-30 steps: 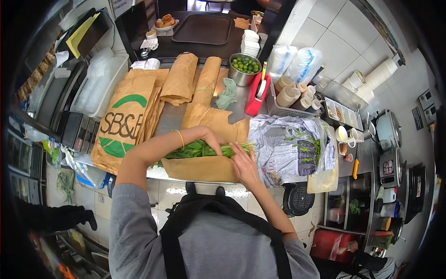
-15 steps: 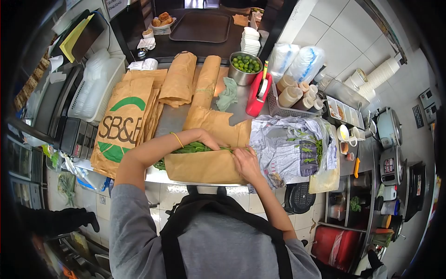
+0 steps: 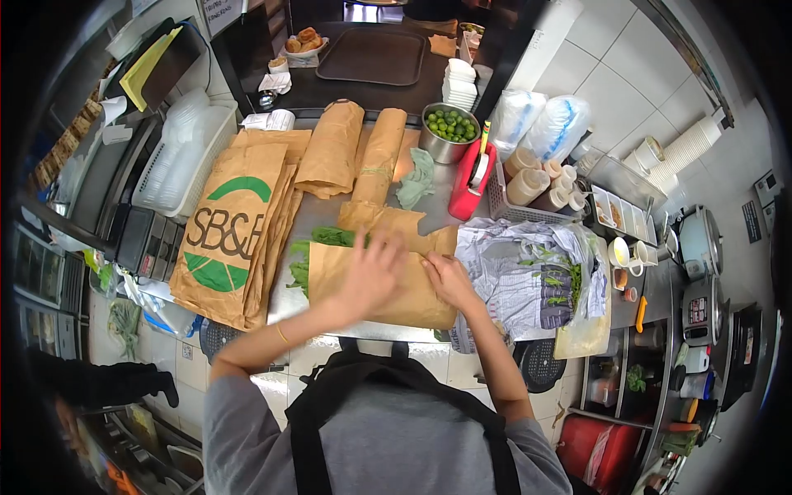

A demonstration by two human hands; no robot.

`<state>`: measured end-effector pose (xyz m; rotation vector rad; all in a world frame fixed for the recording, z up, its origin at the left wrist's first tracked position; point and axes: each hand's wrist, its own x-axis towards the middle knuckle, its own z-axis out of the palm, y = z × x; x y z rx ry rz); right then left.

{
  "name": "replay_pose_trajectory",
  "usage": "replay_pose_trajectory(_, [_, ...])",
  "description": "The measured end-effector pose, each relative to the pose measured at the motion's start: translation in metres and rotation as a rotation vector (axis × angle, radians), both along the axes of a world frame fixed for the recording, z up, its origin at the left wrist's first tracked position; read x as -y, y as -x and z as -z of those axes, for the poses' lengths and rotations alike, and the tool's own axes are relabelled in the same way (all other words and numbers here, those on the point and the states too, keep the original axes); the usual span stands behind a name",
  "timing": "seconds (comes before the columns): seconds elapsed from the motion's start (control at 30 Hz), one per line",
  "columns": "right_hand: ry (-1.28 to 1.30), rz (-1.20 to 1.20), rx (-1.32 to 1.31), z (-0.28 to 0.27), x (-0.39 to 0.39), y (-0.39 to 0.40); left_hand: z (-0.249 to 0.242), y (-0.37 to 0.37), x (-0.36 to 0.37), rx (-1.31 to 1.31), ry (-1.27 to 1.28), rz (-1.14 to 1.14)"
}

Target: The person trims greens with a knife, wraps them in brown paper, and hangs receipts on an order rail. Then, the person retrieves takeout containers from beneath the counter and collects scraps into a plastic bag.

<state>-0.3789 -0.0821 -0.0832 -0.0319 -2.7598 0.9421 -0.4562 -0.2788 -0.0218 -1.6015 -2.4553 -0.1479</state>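
Leafy green herbs point(image 3: 299, 268) lie under a folded sheet of brown paper point(image 3: 334, 276) on the metal counter, with leaves poking out at its left end and upper edge. My left hand point(image 3: 371, 272) is over the middle of the paper, blurred by motion, its fingers stretched out and apart. At the right part of the fold, my right hand point(image 3: 448, 280) is closed on the paper's upper edge. Beyond both hands, more brown paper point(image 3: 384, 219) with a torn edge spreads out. Crumpled newspaper point(image 3: 503, 285) with loose green sprigs point(image 3: 575, 285) lies beside my right hand.
Printed paper bags point(image 3: 223, 239) are stacked at left. Two brown paper rolls point(image 3: 328, 153), a green cloth point(image 3: 417, 177), a bowl of green limes point(image 3: 451, 125) and a red tape dispenser point(image 3: 473, 177) stand behind. A basket of sauce bottles point(image 3: 528, 186) is at right.
My left hand has come out from the herbs and moved back over the top of the paper. The paper now covers more of the herbs. My right hand stays at the paper's edge.
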Motion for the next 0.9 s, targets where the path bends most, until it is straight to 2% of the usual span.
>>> replay_pose_trajectory(0.07, [0.027, -0.011, 0.023, 0.001, -0.003, 0.003, 0.002, -0.026, -0.007, -0.031, -0.045, -0.038])
replay_pose_trajectory(0.17, [0.052, -0.043, 0.038, 0.001, -0.008, 0.006, 0.034, -0.018, -0.031, -0.084, -0.162, -0.230])
replay_pose_trajectory(0.27, [0.115, -0.056, 0.097, -0.003, -0.013, 0.007, 0.025, -0.005, -0.038, 0.195, -0.168, -0.201])
replay_pose_trajectory(0.3, [0.144, -0.054, 0.127, -0.004, -0.017, 0.007, 0.024, -0.004, -0.039, 0.208, -0.228, -0.170])
replay_pose_trajectory(0.4, [0.525, -0.250, 0.116, 0.003, -0.055, 0.039, 0.032, -0.003, -0.041, 0.212, -0.376, -0.101])
replay_pose_trajectory(0.5, [0.140, -0.163, -0.193, 0.028, -0.075, 0.103, 0.043, -0.008, -0.042, 0.161, -0.455, -0.058])
replay_pose_trajectory(0.57, [0.188, -0.207, 0.078, 0.086, -0.086, 0.136, 0.040, -0.011, -0.042, 0.138, -0.513, -0.014])
replay_pose_trajectory(0.6, [0.207, -0.232, 0.211, 0.080, -0.077, 0.144, 0.037, -0.013, -0.040, 0.152, -0.530, 0.002])
replay_pose_trajectory(0.7, [-0.033, -0.377, 0.528, 0.044, -0.054, 0.155, 0.025, -0.016, -0.031, 0.210, -0.601, 0.028])
replay_pose_trajectory(0.77, [-0.021, -0.400, 0.567, 0.010, -0.033, 0.149, 0.017, -0.022, -0.024, 0.291, -0.661, 0.030])
replay_pose_trajectory(0.9, [-0.062, -0.499, 0.578, -0.027, -0.013, 0.138, -0.019, -0.028, -0.003, 0.131, -0.531, 0.082])
